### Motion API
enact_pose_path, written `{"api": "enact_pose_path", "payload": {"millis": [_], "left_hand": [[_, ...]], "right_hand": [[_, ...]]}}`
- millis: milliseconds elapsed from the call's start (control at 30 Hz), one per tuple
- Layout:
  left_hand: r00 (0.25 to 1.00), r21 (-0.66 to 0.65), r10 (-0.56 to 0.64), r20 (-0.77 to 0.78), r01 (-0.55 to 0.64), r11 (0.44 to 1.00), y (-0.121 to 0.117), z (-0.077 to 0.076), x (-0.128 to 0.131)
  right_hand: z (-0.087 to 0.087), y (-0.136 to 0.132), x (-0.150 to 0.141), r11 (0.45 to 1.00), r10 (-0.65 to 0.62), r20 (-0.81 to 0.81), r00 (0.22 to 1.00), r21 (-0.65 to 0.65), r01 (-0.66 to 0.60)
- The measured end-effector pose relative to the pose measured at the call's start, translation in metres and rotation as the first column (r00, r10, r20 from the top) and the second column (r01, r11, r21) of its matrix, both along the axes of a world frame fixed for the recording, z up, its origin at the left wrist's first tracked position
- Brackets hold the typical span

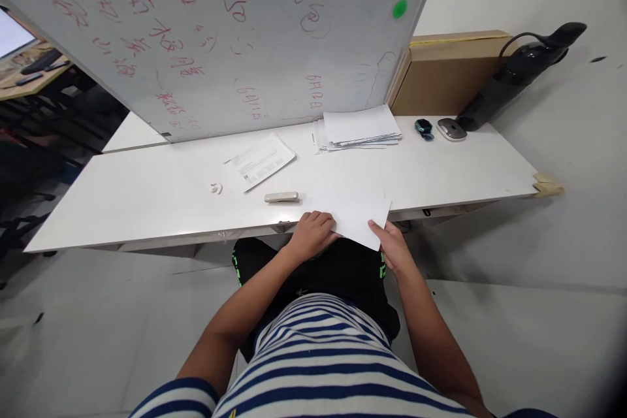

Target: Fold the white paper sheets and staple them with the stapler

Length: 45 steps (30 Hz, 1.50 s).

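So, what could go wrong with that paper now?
The white paper pokes past the front edge of the table, so it could bend there. The right hand pinches its edge, which might crease. The left hand is close to the beige stapler-like tool and could bump it.

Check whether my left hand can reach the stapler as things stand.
Probably yes: the stapler lies close to your left hand, nothing standing between them, though that hand is at the paper.

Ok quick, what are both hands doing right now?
Left hand: curled at the edge of the white paper; can't tell if gripping.
Right hand: closed, pinching the white paper's right side.
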State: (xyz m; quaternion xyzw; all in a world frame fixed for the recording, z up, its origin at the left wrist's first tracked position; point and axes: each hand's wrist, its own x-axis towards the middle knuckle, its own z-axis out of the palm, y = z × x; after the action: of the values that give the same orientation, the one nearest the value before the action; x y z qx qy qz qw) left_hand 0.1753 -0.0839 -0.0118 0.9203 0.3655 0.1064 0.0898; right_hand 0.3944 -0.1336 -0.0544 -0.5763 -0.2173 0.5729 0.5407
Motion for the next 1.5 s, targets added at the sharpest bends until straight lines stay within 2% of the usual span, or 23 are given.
{"api": "enact_pose_path", "payload": {"millis": [100,167,200,233,267,300,333,367,400,433,467,533,600,767,933,1033,1167,1267,1400,1433,1500], "left_hand": [[0.987,-0.057,0.026,0.160,-0.018,0.998,-0.016,0.000,-0.009],[0.933,-0.122,0.188,0.308,-0.157,0.980,-0.027,-0.005,-0.020],[0.870,-0.187,0.320,0.376,-0.267,0.945,-0.032,-0.010,-0.025],[0.775,-0.289,0.470,0.422,-0.376,0.880,-0.037,-0.014,-0.030],[0.660,-0.426,0.614,0.432,-0.451,0.785,-0.041,-0.019,-0.033],[0.550,-0.584,0.733,0.401,-0.463,0.667,-0.045,-0.023,-0.036],[0.470,-0.739,0.814,0.341,-0.402,0.541,-0.048,-0.027,-0.037],[0.434,-0.862,0.858,0.276,-0.284,0.421,-0.051,-0.029,-0.037],[0.433,-0.936,0.870,0.235,-0.140,0.322,-0.053,-0.031,-0.036],[0.444,-0.966,0.866,0.229,-0.007,0.259,-0.054,-0.031,-0.034],[0.448,-0.968,0.858,0.250,0.088,0.236,-0.054,-0.031,-0.032],[0.418,-0.953,0.857,0.302,0.143,0.266,-0.052,-0.028,-0.029],[0.390,-0.946,0.862,0.324,0.107,0.307,-0.048,-0.025,-0.028],[0.395,-0.926,0.853,0.340,-0.015,0.376,-0.040,-0.017,-0.029],[0.354,-0.894,0.857,0.373,-0.109,0.434,-0.039,-0.017,-0.032],[0.385,-0.872,0.834,0.395,-0.129,0.472,-0.036,-0.016,-0.037],[0.482,-0.850,0.759,0.437,-0.054,0.523,-0.024,-0.004,-0.044],[0.503,-0.805,0.701,0.505,-0.017,0.592,-0.011,0.010,-0.048],[0.409,-0.751,0.696,0.590,-0.037,0.659,0.004,0.029,-0.063],[0.417,-0.739,0.687,0.596,-0.051,0.672,0.006,0.033,-0.069],[0.486,-0.700,0.640,0.595,-0.078,0.710,0.009,0.041,-0.085]], "right_hand": [[0.003,-0.005,0.005,1.000,0.005,0.004,1.000,-0.022,-0.005],[0.003,-0.013,0.011,0.997,0.041,0.005,0.999,-0.060,-0.041],[0.003,-0.018,0.015,0.996,0.054,0.005,0.999,-0.075,-0.054],[0.001,-0.023,0.018,0.995,0.060,0.005,0.998,-0.084,-0.059],[0.000,-0.028,0.021,0.994,0.061,0.005,0.998,-0.087,-0.061],[-0.002,-0.033,0.023,0.994,0.062,0.004,0.998,-0.090,-0.061],[-0.005,-0.037,0.025,0.993,0.071,0.003,0.998,-0.094,-0.070],[-0.007,-0.040,0.026,0.991,0.085,0.002,0.996,-0.099,-0.085],[-0.009,-0.043,0.026,0.989,0.101,0.002,0.995,-0.106,-0.100],[-0.011,-0.045,0.027,0.987,0.117,0.003,0.993,-0.113,-0.115],[-0.012,-0.047,0.027,0.985,0.131,0.006,0.991,-0.116,-0.129],[-0.012,-0.048,0.026,0.984,0.139,0.019,0.990,-0.111,-0.136],[-0.009,-0.048,0.025,0.988,0.121,0.030,0.992,-0.100,-0.117],[0.000,-0.047,0.021,0.994,0.064,0.039,0.997,-0.087,-0.060],[0.004,-0.046,0.014,0.999,0.021,0.020,1.000,-0.046,-0.020],[0.003,-0.043,0.015,0.998,0.070,0.032,0.997,-0.010,-0.069],[0.005,-0.027,0.023,0.989,0.145,0.162,0.976,0.012,-0.148],[0.019,-0.006,0.023,0.976,0.187,0.333,0.924,0.045,-0.213],[0.052,0.022,0.001,0.955,0.151,0.459,0.876,0.160,-0.249],[0.060,0.027,-0.008,0.943,0.153,0.470,0.869,0.194,-0.271],[0.073,0.036,-0.026,0.898,0.212,0.466,0.859,0.254,-0.360]]}}
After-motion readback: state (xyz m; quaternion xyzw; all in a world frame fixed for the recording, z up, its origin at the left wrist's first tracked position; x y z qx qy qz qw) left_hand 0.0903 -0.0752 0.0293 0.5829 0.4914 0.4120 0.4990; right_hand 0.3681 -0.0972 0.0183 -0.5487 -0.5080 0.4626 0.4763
